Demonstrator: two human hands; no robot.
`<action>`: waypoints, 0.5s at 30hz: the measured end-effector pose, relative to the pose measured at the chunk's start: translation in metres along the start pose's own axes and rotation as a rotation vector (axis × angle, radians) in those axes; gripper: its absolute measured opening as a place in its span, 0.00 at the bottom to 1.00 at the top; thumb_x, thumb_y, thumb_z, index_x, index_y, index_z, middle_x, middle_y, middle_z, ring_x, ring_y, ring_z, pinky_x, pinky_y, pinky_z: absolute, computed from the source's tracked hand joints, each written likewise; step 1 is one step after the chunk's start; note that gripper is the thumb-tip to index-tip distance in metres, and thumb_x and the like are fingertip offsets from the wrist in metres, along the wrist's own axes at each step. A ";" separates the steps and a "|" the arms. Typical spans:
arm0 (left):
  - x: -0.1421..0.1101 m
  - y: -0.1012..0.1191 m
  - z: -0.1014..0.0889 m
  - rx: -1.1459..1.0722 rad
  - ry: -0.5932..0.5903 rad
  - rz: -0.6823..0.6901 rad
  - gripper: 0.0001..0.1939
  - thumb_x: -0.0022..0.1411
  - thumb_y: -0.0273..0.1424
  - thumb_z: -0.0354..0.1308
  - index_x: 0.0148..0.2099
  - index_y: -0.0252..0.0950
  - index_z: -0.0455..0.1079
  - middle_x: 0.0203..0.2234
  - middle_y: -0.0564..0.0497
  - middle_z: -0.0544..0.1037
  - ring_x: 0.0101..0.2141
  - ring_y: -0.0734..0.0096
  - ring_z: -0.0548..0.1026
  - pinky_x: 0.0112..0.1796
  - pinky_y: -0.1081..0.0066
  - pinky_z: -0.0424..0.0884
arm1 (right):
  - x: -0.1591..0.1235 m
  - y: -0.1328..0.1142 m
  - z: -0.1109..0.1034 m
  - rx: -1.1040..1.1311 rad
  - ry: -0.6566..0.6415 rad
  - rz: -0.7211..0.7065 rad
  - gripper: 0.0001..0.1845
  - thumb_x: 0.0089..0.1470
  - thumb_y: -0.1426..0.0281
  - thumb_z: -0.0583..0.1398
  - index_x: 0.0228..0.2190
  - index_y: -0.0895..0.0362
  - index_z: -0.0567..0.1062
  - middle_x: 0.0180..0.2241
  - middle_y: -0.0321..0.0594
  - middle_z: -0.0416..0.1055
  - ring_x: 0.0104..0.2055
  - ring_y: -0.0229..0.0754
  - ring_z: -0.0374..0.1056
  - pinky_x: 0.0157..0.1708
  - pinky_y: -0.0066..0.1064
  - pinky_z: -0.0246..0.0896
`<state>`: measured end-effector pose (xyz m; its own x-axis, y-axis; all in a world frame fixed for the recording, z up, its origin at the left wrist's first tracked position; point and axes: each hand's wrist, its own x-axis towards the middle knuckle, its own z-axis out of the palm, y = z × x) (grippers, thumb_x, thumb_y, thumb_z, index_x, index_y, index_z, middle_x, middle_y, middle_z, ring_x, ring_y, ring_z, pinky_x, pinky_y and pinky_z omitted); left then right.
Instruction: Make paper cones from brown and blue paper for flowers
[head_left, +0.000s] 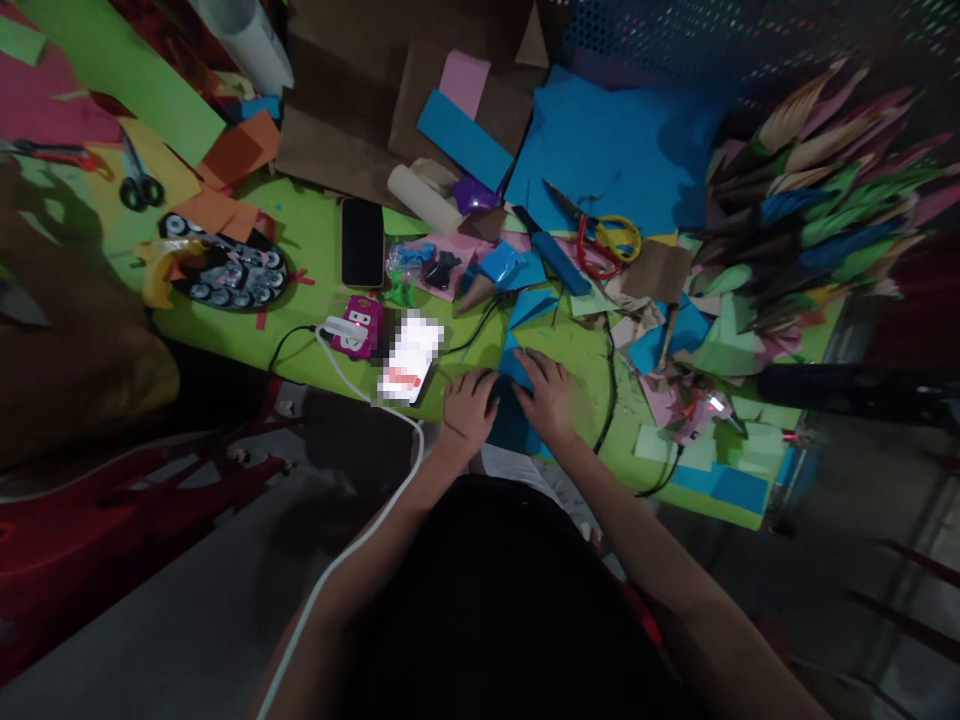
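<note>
A blue sheet of paper (516, 415) lies at the near edge of the green table, between my two hands. My left hand (469, 408) rests at its left edge, palm down, fingers stretched forward and thumb against the paper. Over its right side is my right hand (551, 398), with fingers spread and index and thumb touching the paper. Neither hand visibly closes round it. Just beyond sits another folded blue paper piece (531, 305). Left of my left hand, a lit phone (411, 358) with a blurred screen lies beside a magenta power socket (358, 328).
Scissors with red and yellow handles (607, 245) and a blue cutter (559, 255) lie ahead. A glue gun (701, 418) lies right, its cable crossing the table. Paper flowers (817, 180) crowd the far right. A white cable (360, 535) hangs over my left arm. Another person's arm (75, 330) is left.
</note>
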<state>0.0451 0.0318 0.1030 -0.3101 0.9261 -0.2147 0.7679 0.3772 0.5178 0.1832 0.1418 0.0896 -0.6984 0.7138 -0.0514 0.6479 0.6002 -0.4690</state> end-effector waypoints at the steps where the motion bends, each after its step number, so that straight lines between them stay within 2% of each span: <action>1: 0.003 0.001 0.000 0.003 -0.001 -0.016 0.22 0.69 0.31 0.54 0.64 0.37 0.67 0.56 0.40 0.76 0.54 0.50 0.74 0.53 0.53 0.69 | 0.000 -0.001 0.001 0.031 0.015 0.057 0.28 0.62 0.67 0.58 0.63 0.54 0.67 0.56 0.53 0.72 0.55 0.56 0.69 0.53 0.49 0.65; 4: 0.012 0.004 0.000 0.000 0.023 -0.063 0.24 0.68 0.31 0.56 0.65 0.34 0.66 0.55 0.37 0.75 0.53 0.49 0.73 0.52 0.53 0.69 | 0.003 -0.003 0.003 0.143 0.041 0.217 0.33 0.57 0.69 0.59 0.63 0.56 0.63 0.50 0.52 0.72 0.49 0.52 0.71 0.49 0.44 0.69; 8: 0.017 0.009 0.000 0.007 0.053 -0.069 0.25 0.67 0.30 0.57 0.65 0.34 0.64 0.55 0.37 0.75 0.54 0.49 0.73 0.52 0.54 0.69 | 0.008 -0.005 0.003 0.139 0.038 0.309 0.31 0.53 0.70 0.60 0.58 0.55 0.66 0.43 0.47 0.72 0.45 0.52 0.71 0.47 0.45 0.68; 11: 0.019 0.011 0.000 0.026 0.043 -0.057 0.28 0.64 0.27 0.58 0.66 0.36 0.64 0.54 0.38 0.74 0.55 0.49 0.72 0.52 0.55 0.69 | 0.009 -0.008 0.002 0.105 0.052 0.337 0.30 0.50 0.70 0.61 0.56 0.55 0.68 0.45 0.48 0.71 0.46 0.54 0.70 0.48 0.46 0.68; 15: 0.018 0.012 0.000 0.027 0.043 -0.047 0.30 0.62 0.24 0.58 0.66 0.36 0.63 0.55 0.38 0.73 0.56 0.49 0.72 0.54 0.55 0.69 | 0.007 -0.011 0.002 0.174 0.081 0.361 0.31 0.46 0.71 0.61 0.55 0.54 0.68 0.49 0.49 0.69 0.48 0.53 0.70 0.47 0.44 0.68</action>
<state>0.0487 0.0534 0.1054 -0.3698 0.9069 -0.2018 0.7666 0.4206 0.4852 0.1702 0.1396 0.0927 -0.4048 0.8977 -0.1740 0.7812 0.2406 -0.5761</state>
